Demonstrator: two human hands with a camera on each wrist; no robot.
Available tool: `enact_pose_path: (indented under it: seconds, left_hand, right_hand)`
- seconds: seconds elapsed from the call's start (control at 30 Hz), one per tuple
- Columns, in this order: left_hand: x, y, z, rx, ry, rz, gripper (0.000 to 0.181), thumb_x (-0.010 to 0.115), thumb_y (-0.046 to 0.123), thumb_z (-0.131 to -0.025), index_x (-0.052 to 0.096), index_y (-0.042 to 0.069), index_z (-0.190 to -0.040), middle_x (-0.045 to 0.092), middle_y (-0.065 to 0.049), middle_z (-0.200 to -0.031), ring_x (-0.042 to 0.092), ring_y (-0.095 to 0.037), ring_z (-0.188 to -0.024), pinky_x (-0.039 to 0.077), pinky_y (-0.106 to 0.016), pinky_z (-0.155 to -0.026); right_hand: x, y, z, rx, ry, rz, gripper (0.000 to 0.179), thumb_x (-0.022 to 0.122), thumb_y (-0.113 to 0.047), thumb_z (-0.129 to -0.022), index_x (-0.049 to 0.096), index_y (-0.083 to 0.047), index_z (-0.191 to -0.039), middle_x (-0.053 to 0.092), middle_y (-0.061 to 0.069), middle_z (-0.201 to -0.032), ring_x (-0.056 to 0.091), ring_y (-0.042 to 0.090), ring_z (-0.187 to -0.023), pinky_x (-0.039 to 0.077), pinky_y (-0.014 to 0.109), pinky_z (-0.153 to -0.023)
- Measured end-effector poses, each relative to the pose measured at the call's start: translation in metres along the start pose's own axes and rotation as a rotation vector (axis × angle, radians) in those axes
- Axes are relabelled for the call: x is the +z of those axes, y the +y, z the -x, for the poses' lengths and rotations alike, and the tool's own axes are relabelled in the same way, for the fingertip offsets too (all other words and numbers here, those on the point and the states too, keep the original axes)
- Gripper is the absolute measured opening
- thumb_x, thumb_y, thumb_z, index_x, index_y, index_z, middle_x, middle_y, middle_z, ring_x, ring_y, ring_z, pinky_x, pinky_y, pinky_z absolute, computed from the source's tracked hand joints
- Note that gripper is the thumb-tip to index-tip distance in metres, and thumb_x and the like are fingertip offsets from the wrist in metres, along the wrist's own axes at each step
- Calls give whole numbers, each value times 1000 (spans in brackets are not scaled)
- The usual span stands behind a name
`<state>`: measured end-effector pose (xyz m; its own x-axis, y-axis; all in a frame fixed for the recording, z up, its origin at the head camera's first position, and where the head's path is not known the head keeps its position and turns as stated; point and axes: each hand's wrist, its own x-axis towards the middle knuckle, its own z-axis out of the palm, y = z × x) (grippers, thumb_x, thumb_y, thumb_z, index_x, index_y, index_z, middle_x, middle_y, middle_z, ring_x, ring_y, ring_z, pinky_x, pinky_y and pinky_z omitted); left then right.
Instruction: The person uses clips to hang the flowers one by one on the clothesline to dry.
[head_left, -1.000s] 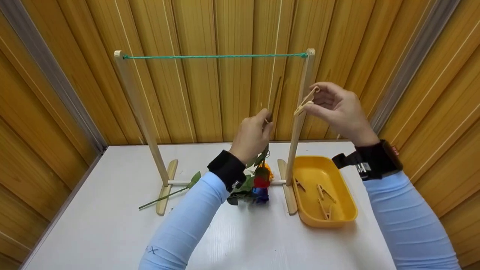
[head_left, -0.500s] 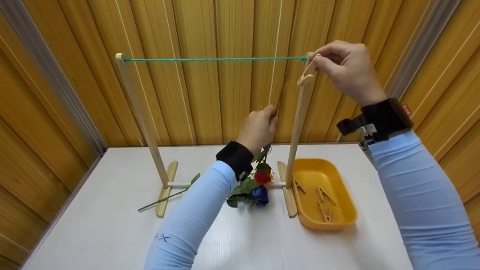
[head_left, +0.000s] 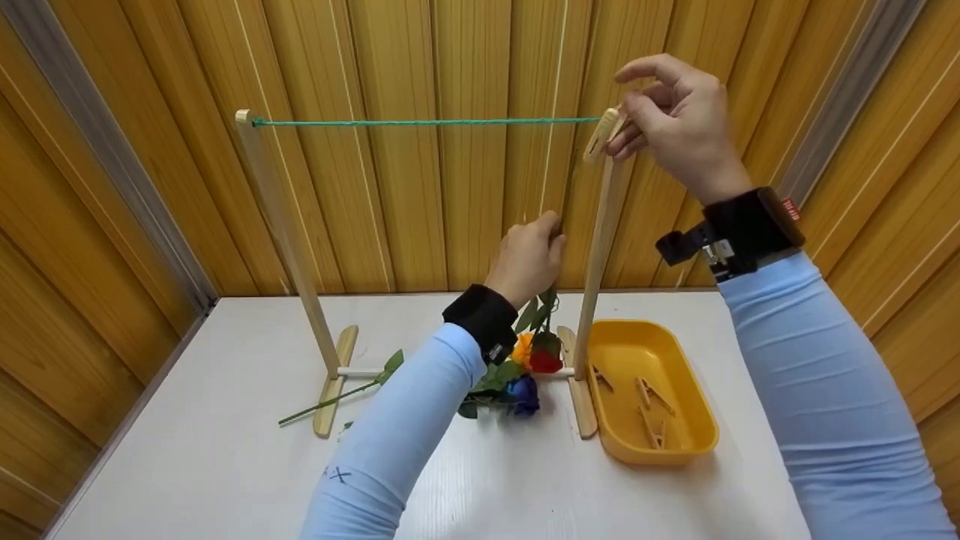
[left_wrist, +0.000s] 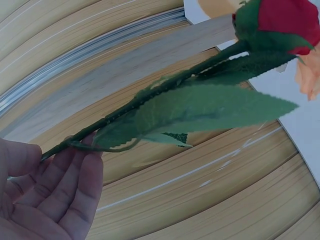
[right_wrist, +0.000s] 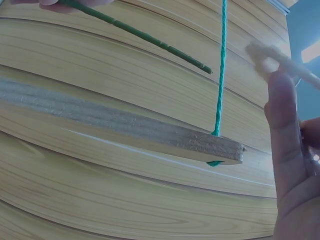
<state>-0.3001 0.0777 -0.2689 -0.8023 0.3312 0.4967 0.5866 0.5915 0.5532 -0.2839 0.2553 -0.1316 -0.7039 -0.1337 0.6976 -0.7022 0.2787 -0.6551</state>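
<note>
My left hand (head_left: 527,255) grips the stem of a red rose (head_left: 547,358), which hangs head down behind the frame's crossbar. In the left wrist view the thumb and fingers hold the green stem (left_wrist: 165,89) below its leaves. The stem's cut end (right_wrist: 202,67) points up and is apart from the green cord (head_left: 427,122) strung between two wooden posts. By the top of the right post (head_left: 600,240), my right hand (head_left: 686,124) pinches a wooden clothespin (head_left: 601,136), its index finger raised. That clothespin is blurred in the right wrist view.
Right of the frame stands a yellow tray (head_left: 679,454) with several clothespins (head_left: 654,396). A blue rose (head_left: 523,394) and an orange flower (head_left: 523,351) are near the crossbar. Another green stem (head_left: 330,403) lies across the frame's left foot. Wood-patterned walls enclose the table.
My right hand rose with the clothespin to the post's top, then shifted slightly left, turning the clothespin. My left hand moved a little right with the red rose.
</note>
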Motion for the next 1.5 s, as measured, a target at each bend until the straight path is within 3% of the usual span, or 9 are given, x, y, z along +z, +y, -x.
enact_pose_path:
  seconds: [0.17, 0.43, 0.6, 0.77, 0.9, 1.03, 1.13, 1.23, 1.5]
  left_hand:
    - [-2, 1, -1, -4, 4, 0, 11, 57, 10, -106, 62, 2, -102, 70, -14, -89, 60, -17, -73, 49, -28, -65]
    - [-3, 2, -3, 8, 9, 18, 11, 56, 9, -106, 60, 1, -100, 66, -14, -85, 59, -18, -72, 48, -28, -63]
    - [-3, 5, -5, 13, 14, 1, 11, 56, 9, -106, 60, 1, -101, 67, -15, -86, 60, -18, -73, 50, -30, -65]
    - [-3, 5, -8, 7, 16, -17, 11, 56, 10, -106, 63, 2, -104, 71, -15, -92, 64, -19, -78, 53, -32, -69]
    - [-3, 1, -11, -2, 21, -37, 13, 56, 11, -106, 64, 1, -108, 73, -16, -98, 70, -23, -87, 55, -35, -73]
    - [-2, -2, -14, -15, 15, -38, 15, 56, 11, -106, 65, 1, -113, 74, -17, -106, 72, -26, -94, 56, -37, -78]
    - [-1, -4, -17, -20, 15, -25, 16, 56, 10, -106, 66, 0, -113, 74, -18, -107, 72, -26, -95, 56, -37, -78]
    - [0, -4, -20, -24, 26, -14, 15, 56, 10, -106, 66, 0, -111, 74, -17, -106, 72, -26, -93, 56, -36, -78]
    - [0, -1, -26, -78, 32, 45, 15, 57, 11, -106, 68, 0, -109, 74, -15, -103, 67, -21, -86, 52, -31, -73]
  right_hand:
    - [-1, 1, -1, -25, -3, -36, 17, 59, 7, -100, 76, 8, -98, 73, 7, -78, 72, 14, -59, 59, 26, -59]
    - [-5, -4, -1, 4, -37, 76, 21, 53, 3, -101, 72, 13, -105, 75, 5, -85, 71, 13, -66, 60, 22, -65]
    - [-6, -7, 0, -3, -37, 168, 17, 72, -11, -96, 75, 4, -105, 75, -2, -85, 69, 10, -67, 57, 18, -64]
    - [-5, -8, -5, -3, 57, 254, 13, 82, -14, -88, 76, -4, -96, 72, -10, -81, 66, 6, -66, 54, 15, -62]
    - [-5, -8, -12, -7, 103, 239, 3, 77, -8, -89, 76, -7, -92, 71, -9, -77, 63, 6, -64, 50, 16, -61]
    - [-6, -8, -18, 15, 83, 173, 17, 73, -3, -90, 71, -8, -105, 71, -6, -85, 63, 9, -72, 50, 18, -67]
    - [-7, -7, -21, 41, 61, 117, 28, 73, -1, -90, 65, -8, -115, 73, -2, -95, 68, 11, -83, 53, 18, -76]
    - [-10, -6, -24, 53, 51, 75, 29, 76, -1, -91, 65, -7, -116, 76, 0, -101, 71, 12, -91, 55, 18, -82]
    - [-14, 4, -26, 48, 43, 30, 25, 76, 1, -91, 69, -4, -115, 76, 6, -103, 72, 13, -90, 56, 19, -80]
